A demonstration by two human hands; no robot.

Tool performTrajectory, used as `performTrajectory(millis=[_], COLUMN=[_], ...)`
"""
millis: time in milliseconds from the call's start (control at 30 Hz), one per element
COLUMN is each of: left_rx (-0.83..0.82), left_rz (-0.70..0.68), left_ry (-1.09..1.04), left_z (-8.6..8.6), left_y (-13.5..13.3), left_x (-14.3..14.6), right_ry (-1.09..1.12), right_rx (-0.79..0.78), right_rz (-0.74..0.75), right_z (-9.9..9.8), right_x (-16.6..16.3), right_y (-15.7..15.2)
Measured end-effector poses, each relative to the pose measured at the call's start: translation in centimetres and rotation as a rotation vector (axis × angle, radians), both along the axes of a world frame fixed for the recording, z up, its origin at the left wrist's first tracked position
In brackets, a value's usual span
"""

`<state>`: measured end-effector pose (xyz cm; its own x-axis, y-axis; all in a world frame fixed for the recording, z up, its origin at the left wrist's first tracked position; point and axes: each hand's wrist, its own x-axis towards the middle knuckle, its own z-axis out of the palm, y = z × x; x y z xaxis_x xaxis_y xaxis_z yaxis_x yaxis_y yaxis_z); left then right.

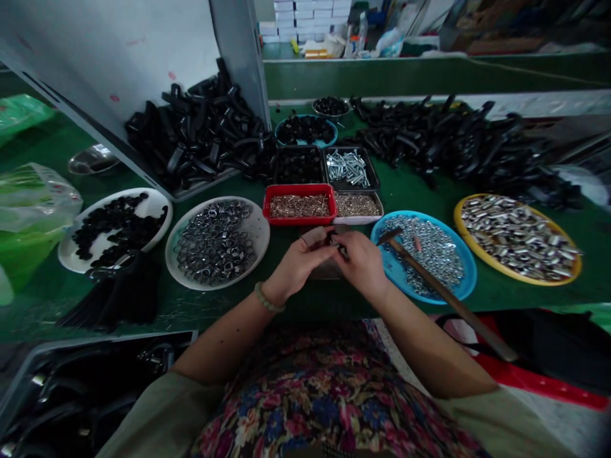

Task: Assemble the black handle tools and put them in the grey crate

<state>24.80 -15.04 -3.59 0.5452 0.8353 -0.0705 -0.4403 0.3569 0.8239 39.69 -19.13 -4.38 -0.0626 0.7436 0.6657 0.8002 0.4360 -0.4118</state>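
Two hands point(298, 261), four plates point(158, 201), four trays point(299, 187)

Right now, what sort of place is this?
Probably a factory assembly bench: a red tray and blue plate of sorted metal pieces, heaps of black parts, a hammer beside the left hand and right hand, which pinch a small part.
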Motion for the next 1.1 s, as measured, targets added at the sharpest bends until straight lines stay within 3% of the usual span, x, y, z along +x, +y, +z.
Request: performTrajectory(millis=[100,267,367,467,567,633,733,800,867,967,1100], left_rx=[0.113,-0.053,-0.032,0.285,0.66,0.786,0.854,0.862,0.855,0.81,0.712], left_rz=[0.031,-0.163,-0.079,0.078,-0.008,0.018,0.317,0.335,0.264,0.253,0.238], left_ry=[0.038,0.094,0.189,0.488,0.795,0.994,1.423,1.627,1.696,1.65,1.495], left_z=[0.1,0.0,-0.2,-0.3,-0.3,-0.4,-1.4,-2.1,-2.4,-1.4,0.6], left_y=[-0.8,-2.0,-2.4,-2.1,0.0,3.0,9.0,12.3,14.0,13.3,8.7], left_x=[-0.8,-2.9,-3.3,-3.8,-5.7,-7.8,-11.2,-13.0,-13.8,-13.7,-11.4], right_ry=[0.08,0.787,0.975,0.915,0.815,0.884,0.977,0.984,1.001,0.902,0.457], right_rx=[-0.087,-0.5,-0.608,-0.547,-0.592,-0.609,-0.588,-0.599,-0.622,-0.6,-0.507], right_rz=[0.075,0.275,0.221,0.114,0.181,0.185,0.143,0.154,0.191,0.234,0.329], right_z=[-0.6,-1.7,-2.0,-2.0,-2.4,-2.7,-3.1,-3.3,-3.3,-3.2,-2.5], right_x=[0.3,0.0,-1.1,-2.6,-3.6,-3.8,-3.5,-3.3,-2.9,-2.2,-0.8], right_y=[-0.7,-1.7,-2.2,-2.6,-2.8,-2.7,-2.4,-2.4,-2.7,-3.7,-5.0])
